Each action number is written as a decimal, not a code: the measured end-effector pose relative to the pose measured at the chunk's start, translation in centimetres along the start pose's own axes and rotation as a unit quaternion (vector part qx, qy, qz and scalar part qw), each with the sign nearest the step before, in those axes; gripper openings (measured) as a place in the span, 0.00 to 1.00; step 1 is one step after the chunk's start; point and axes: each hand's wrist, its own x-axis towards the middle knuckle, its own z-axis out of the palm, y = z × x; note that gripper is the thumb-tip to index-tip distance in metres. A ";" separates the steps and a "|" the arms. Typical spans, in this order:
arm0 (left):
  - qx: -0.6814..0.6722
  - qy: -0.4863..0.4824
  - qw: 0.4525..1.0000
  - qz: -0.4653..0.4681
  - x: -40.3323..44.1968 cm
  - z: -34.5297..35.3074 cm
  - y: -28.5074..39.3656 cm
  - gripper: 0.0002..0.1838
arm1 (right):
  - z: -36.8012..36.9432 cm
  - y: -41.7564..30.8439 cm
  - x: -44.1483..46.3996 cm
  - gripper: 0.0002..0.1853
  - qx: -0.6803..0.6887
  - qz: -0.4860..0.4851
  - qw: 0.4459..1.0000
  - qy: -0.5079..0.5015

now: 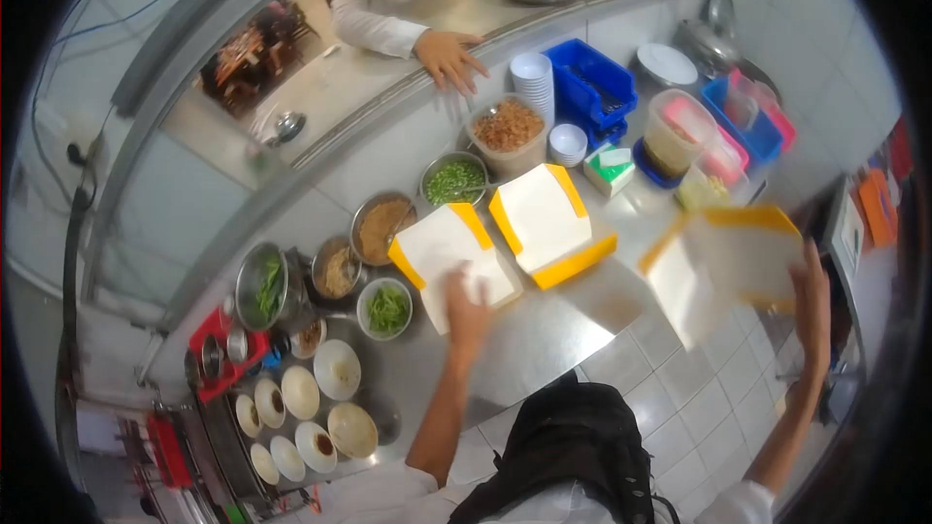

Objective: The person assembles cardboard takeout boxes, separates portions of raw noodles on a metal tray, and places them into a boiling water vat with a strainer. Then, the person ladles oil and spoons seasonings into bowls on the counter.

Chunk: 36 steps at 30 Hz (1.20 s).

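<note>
Two takeaway boxes (544, 218) lie open; your right hand (812, 303) grips a third box (767, 260), apparently mid-setup, calling for level placement; left hand (467, 309) blurred, grip unclear.

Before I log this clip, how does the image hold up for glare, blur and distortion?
Head view: strong fisheye bending, black corners; bright glare along the front of the metal counter; heavy motion blur on the box in the right hand, milder blur on the left hand; the middle carton looks sharper.
</note>
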 end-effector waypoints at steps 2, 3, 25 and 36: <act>0.218 -0.180 0.959 -0.026 -1.8 3.5 3.1 0.30 | -0.8 5.7 -6.1 0.23 0.111 0.108 0.988 -0.009; 0.221 -0.198 0.955 -0.026 -2.3 4.3 3.8 0.30 | -0.7 9.7 -10.2 0.23 0.058 0.131 0.990 -0.012; 0.242 -0.267 0.933 0.001 -0.7 10.4 -1.4 0.13 | 40.6 18.7 -35.0 0.24 0.368 0.479 0.796 -0.041; 0.321 -0.161 0.928 0.101 -11.4 5.3 2.0 0.22 | 58.9 10.1 -28.9 0.28 0.594 0.366 0.699 -0.155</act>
